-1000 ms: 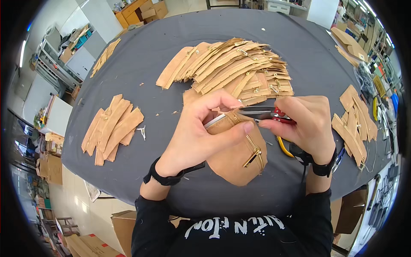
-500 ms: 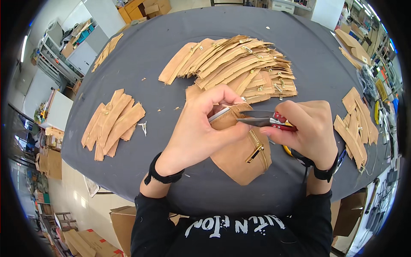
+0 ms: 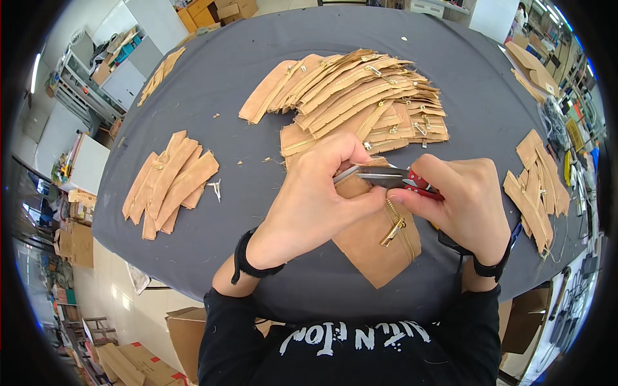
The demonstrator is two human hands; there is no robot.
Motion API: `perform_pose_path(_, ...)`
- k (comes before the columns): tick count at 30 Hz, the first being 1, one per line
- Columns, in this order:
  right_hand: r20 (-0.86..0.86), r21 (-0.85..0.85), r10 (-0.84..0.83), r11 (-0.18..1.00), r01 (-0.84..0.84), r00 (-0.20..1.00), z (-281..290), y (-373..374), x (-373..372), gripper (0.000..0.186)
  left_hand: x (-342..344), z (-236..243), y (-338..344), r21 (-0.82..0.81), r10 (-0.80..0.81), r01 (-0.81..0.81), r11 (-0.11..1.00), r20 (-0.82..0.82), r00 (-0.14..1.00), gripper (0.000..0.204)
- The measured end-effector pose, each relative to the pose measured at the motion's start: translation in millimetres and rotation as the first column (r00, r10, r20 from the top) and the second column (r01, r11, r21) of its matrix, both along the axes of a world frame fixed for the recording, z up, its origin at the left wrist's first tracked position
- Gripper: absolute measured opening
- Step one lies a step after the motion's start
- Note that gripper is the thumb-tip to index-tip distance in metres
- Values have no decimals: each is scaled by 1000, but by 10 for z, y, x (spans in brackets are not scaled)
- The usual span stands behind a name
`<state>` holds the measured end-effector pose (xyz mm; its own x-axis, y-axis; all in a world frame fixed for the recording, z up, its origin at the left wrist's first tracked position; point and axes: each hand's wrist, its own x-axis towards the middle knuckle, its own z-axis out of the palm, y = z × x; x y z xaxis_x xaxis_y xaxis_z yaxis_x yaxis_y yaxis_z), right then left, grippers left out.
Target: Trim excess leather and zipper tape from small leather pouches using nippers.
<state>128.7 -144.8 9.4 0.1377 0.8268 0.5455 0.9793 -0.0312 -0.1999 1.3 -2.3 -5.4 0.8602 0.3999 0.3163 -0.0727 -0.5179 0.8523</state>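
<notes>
My left hand [image 3: 315, 202] is closed on a tan piece of material [image 3: 367, 251], pinching its upper edge between thumb and fingers. A gold zipper with a dangling metal pull [image 3: 393, 233] runs down the right side of this piece. My right hand [image 3: 460, 196] grips small red-handled scissors [image 3: 381, 172], their blades close together and pointing left at the pinched edge. Fingers partly hide the place where the blades meet the material. Just beyond my hands lies a large overlapping stack of tan zippered pieces [image 3: 357, 96].
Tan strips are heaped on the dark-covered table [image 3: 257, 193] at the left [image 3: 168, 186] and at the right [image 3: 539, 186]. More strips [image 3: 161, 77] lie at the far left edge. A small white object [image 3: 215, 189] rests beside the left heap. Tools and bags crowd the right edge.
The scissor blades, apart half a second ago, have come together at the material's edge. The tan piece has shifted slightly right and toward me, with my left hand following.
</notes>
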Motion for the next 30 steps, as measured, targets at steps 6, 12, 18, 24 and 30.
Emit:
perform_pose_path(6, 23, 33, -57, 998, 56, 998, 9, -22, -12, 31, 34, -2, -14, 10, -7, 7, 1000, 0, 1000, 22)
perform_pose_path(12, -329, -18, -22, 1000, 18, 944, 45, 20, 60, 38, 53, -5, 37, -152, -27, 35, 988, 53, 998, 22)
perform_pose_path(18, -678, 190, 224, 974, -127, 700, -145, 182, 112, 33, 108, 7, 128, -244, 5, 53, 968, 230, 973, 24)
perform_pose_path(24, -852, 386, 364, 922, -19, 376, -99, 196, -28, 26, 153, -50, 32, -541, -28, 313, 781, 471, 882, 24)
perform_pose_path(30, -475, 273, 41, 957, 102, 879, -87, 146, 43, 24, 90, -3, -33, -434, 9, 211, 876, 454, 891, 22)
